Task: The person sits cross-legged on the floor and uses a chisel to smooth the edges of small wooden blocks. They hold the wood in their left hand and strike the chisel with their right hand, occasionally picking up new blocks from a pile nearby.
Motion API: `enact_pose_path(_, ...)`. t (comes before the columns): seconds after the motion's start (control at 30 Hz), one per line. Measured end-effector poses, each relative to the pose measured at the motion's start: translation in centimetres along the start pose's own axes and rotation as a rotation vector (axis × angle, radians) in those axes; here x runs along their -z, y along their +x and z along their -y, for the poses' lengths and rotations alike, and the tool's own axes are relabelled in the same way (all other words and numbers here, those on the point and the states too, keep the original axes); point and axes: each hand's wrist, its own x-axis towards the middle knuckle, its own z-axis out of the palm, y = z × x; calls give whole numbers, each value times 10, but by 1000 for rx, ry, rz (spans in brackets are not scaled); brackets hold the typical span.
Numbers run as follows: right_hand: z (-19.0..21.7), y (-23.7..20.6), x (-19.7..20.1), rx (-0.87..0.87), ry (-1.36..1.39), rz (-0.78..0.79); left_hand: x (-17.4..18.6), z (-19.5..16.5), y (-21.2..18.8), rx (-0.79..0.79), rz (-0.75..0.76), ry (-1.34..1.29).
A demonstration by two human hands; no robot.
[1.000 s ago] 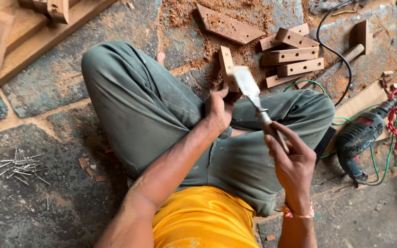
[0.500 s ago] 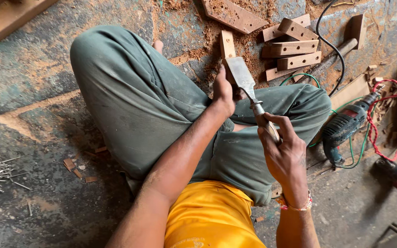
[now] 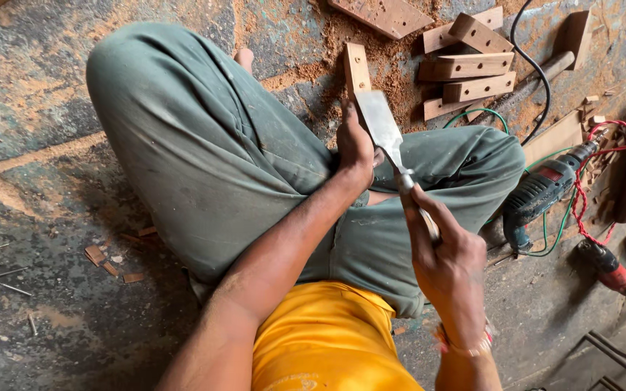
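At the centre of the frame the right hand (image 3: 447, 253) is closed around the handle of a wide chisel (image 3: 385, 130), whose blade points up toward a small wood block (image 3: 356, 69) just above; the left hand (image 3: 355, 145) is curled beside the blade near the block's lower end. This looks like lining up a cut, and the next stroke would call for a steady block and a controlled push. The left fingers and the blade's edge are hidden, so whether that hand grips the block is unclear.
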Motion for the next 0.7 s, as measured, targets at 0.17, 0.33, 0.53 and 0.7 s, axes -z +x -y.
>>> enact_pose_path(0.17, 13, 18, -4, 27, 30, -19, 1, 1, -2, 33, -77, 114)
enact_pose_path(0.33, 0, 16, 2, 60, -50, 3, 0, 1, -2, 3, -113, 83)
enact_pose_path(0.53, -15, 9, 6, -15, -55, 34, 3, 7, 1, 0, -77, 54)
enact_pose_path(0.7, 7, 26, -7, 18, 23, -9, 1, 10, 2, -33, -58, 21)
